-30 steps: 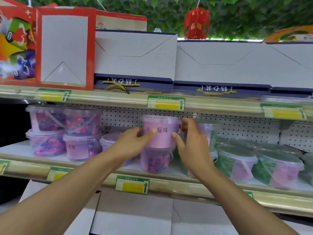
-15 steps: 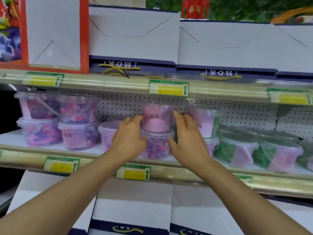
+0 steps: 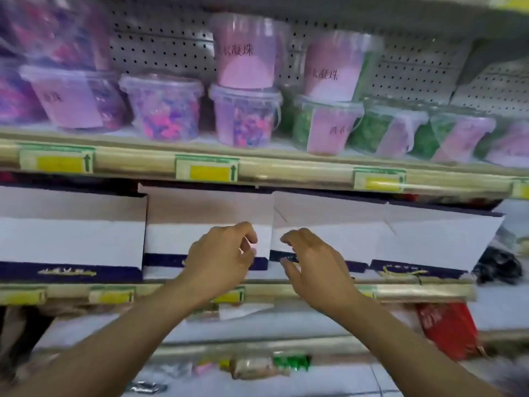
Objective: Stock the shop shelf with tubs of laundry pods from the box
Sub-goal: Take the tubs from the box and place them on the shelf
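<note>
Head view: left hand (image 3: 221, 253), right hand (image 3: 312, 260) empty, loosely curled.

Both hands have released the pink tub (image 3: 245, 50), now stacked on a lower tub (image 3: 245, 116), and dropped below the shelf (image 3: 143, 163).

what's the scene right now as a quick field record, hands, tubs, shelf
left hand: empty, fingers loosely curled, in front of the white boxes
right hand: empty, fingers loosely curled, beside the left
stacked tub: pink label, sits on a clear tub of pods
neighbour stack: pink-labelled tub on a green tub
shelf: yellow price tags along its front rail
box of stock: not visible
</note>
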A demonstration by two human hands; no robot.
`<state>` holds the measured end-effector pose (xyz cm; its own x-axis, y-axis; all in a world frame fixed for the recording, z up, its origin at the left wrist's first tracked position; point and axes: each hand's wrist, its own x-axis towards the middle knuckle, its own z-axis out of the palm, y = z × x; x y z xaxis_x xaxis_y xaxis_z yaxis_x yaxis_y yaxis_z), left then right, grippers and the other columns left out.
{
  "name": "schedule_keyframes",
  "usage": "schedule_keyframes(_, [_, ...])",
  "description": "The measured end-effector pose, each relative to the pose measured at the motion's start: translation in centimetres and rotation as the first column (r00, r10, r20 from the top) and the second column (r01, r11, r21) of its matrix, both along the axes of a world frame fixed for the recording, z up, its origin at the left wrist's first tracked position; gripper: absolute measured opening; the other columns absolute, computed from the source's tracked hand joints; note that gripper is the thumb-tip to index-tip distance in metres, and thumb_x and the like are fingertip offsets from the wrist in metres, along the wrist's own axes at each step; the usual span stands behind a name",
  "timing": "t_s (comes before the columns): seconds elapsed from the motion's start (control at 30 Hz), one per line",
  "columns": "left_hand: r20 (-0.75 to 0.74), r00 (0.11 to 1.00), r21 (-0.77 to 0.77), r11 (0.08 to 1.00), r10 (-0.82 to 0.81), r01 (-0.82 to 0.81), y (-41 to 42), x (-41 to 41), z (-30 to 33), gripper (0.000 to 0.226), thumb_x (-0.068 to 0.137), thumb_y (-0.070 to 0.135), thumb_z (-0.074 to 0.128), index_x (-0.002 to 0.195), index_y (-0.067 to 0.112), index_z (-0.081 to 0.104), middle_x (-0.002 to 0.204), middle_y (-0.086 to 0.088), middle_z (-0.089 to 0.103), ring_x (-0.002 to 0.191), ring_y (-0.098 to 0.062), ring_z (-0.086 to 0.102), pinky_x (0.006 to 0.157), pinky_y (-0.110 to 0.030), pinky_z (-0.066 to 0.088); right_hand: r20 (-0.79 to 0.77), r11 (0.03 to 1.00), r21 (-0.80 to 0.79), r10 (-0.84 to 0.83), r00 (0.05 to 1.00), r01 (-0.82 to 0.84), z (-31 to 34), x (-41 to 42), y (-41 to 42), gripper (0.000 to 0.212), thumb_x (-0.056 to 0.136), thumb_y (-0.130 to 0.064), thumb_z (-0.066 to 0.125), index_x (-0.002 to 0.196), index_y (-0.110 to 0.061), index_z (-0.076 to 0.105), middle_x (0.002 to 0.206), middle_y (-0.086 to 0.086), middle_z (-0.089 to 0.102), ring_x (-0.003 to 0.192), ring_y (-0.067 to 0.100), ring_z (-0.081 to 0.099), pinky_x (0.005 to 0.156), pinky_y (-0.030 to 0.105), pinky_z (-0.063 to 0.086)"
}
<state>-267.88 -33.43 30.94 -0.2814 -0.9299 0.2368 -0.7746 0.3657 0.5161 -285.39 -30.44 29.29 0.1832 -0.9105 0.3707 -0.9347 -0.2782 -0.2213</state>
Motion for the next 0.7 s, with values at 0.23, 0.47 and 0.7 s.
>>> schedule_keyframes(0.23, [0.066,0.998,0.255,0.967,0.007,-0.023,3.6,-2.9,-10.8,0.011,0.085,0.026,0.056,0.095,0.029,0.059,0.081,0.015,0.062,0.081,-0.011,0.058,0.071,-0.028,0.047,-0.087,0.947,0.315,-0.032,0.996,0.058,-9.4,-3.8,3.6,0.035,0.094,-0.03,0.049,0.127,-0.019,0.045,0.127,0.001,0.048,0.111,0.026,0.054,0.078,0.034,0.045])
schedule_keyframes(0.47, [0.136,0.983,0.488,0.855,0.122,-0.174,10.0,-6.3,-21.5,0.007,0.083,0.024,0.055,0.087,0.03,0.057,0.086,0.01,0.067,0.086,-0.018,0.063,0.075,-0.033,0.05,-0.071,0.857,0.516,0.051,0.996,-0.007,-20.0,-9.8,7.0,0.034,0.092,-0.029,0.049,0.124,-0.018,0.047,0.123,0.003,0.051,0.107,0.028,0.056,0.078,0.034,0.044])
schedule_keyframes(0.7, [0.192,0.969,0.629,0.738,0.156,-0.244,16.0,-9.0,-32.6,0.011,0.086,0.023,0.055,0.087,0.014,0.062,0.095,-0.01,0.068,0.091,-0.03,0.063,0.077,-0.034,0.049,-0.048,0.72,0.692,0.103,0.993,-0.041,-32.1,-15.6,10.8,0.026,0.088,-0.021,0.051,0.113,-0.014,0.052,0.11,0.008,0.056,0.098,0.03,0.059,0.073,0.037,0.049])
